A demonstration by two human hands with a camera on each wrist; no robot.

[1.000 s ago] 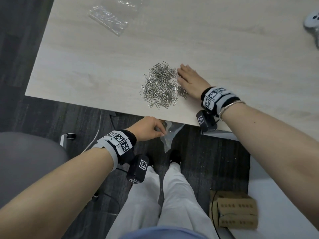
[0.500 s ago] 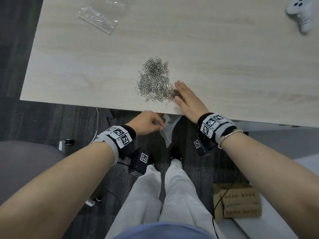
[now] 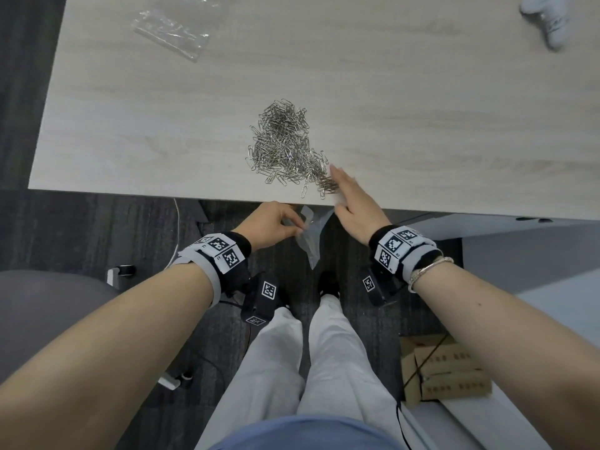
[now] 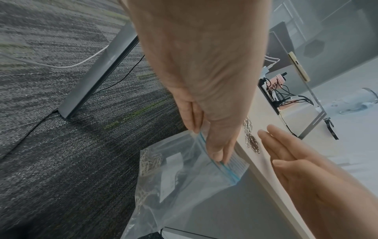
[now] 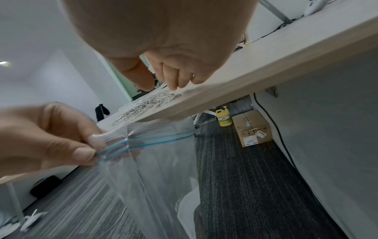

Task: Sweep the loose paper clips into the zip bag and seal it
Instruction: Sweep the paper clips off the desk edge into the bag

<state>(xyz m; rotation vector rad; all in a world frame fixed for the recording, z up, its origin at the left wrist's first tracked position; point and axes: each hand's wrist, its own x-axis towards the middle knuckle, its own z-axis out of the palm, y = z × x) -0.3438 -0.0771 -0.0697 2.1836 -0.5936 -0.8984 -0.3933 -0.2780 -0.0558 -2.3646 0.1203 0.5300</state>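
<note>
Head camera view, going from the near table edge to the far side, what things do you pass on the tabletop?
right hand → paper clips → clear plastic bag

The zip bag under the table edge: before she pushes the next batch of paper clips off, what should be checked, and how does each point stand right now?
1. zip bag held firmly: ok, the left hand pinches its top at the blue zip strip.
2. Bag mouth open wide enough: cannot tell; the two blue lines lie close together in the right wrist view.
3. Mouth just below the table edge: ok, it hangs right under the edge.
4. right hand ready: ok, flat and open beside the paper clips, at the pile's near right corner.
5. Pile near the edge: ok, though most clips lie left of the bag.
6. Bag not overfull: ok, only some clips inside.
</note>
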